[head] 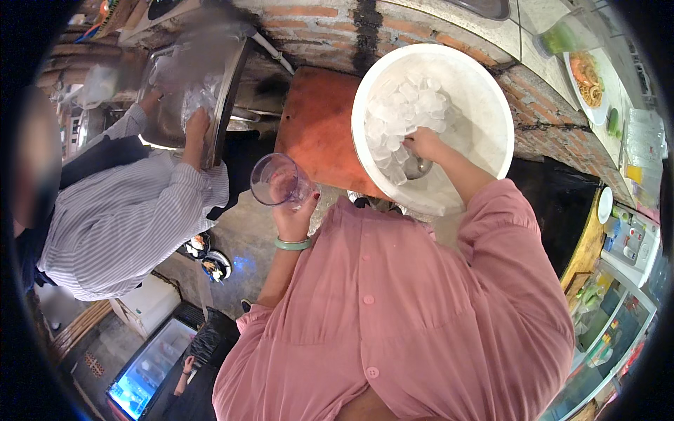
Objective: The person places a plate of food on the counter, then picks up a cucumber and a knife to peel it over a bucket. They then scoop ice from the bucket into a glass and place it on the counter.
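A clear drinking cup (275, 180) is in my left hand (295, 210), its open mouth facing up; the fingers wrap its lower part. A green bangle (293, 244) circles that wrist. My right hand (425, 144) reaches inside a large white tub (482, 126) and grips a rounded metal scoop (417, 167), its bowl partly hidden by the hand and ice. Ice pieces (403, 108) are heaped along the tub's left side, touching the scoop. The tub stands beside an orange-red board or lid (321, 126), overlapping its right edge.
At left, a person in a striped shirt (131, 210) works at a metal sink (168, 116). A brick wall (300, 23) runs behind the tub. A tiled counter (545, 79) at right carries a plate of noodles (585, 79) and a green-filled glass (561, 42). Another person's arm (184, 373) shows lower left.
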### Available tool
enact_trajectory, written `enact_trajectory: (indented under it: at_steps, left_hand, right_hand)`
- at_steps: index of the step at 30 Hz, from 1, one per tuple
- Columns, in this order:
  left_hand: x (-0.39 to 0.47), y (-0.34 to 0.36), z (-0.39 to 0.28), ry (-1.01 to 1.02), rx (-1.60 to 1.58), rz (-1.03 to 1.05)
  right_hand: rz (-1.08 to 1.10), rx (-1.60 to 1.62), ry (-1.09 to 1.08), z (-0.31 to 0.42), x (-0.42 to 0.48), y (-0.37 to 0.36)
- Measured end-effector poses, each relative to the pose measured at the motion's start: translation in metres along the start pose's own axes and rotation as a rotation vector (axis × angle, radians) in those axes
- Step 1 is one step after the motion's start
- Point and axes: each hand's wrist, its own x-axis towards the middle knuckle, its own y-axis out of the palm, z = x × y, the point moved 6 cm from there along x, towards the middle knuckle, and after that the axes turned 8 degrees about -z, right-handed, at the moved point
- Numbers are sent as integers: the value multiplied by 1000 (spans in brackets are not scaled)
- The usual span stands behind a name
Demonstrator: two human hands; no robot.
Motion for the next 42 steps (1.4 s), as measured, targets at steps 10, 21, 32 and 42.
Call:
enact_trajectory:
  at_steps: [10,21,32,42]
  left_hand:
    - [19,34,-47,322,181,110]
    - [77,123,-154,701,775,408]
    - [62,207,-149,753,506,714]
    - [50,228,-84,172,-156,802]
  right_hand:
    - [180,741,202,22,-14,-37]
    - [68,489,-11,76,-101,-238]
    - [62,-278,-227,120,-125,-298]
    - [-254,-462,-325,126,-142,-323]
